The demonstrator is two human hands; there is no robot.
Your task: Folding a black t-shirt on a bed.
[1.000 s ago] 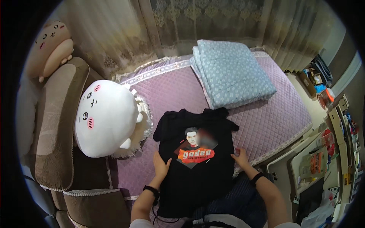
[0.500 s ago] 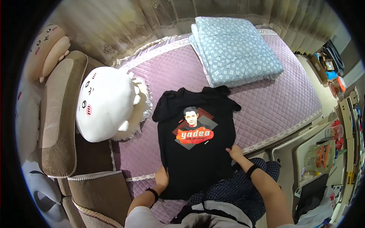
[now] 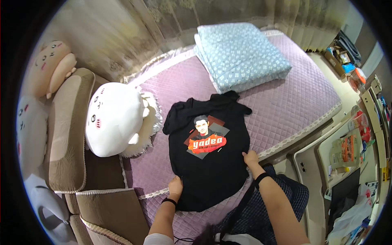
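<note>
Both forearms (image 3: 165, 216) slant inward from the near side. The left hand (image 3: 175, 186) is curled; the right hand (image 3: 252, 158), also curled, sits farther off.

Passage between plush (image 3: 114, 126) and quilt (image 3: 245, 57)

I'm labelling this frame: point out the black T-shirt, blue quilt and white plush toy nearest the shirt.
Black T-shirt (image 3: 209, 166), head view: cloth below the print.
Blue quilt (image 3: 244, 57), head view: top face.
White plush toy (image 3: 116, 120), head view: its head.
</note>
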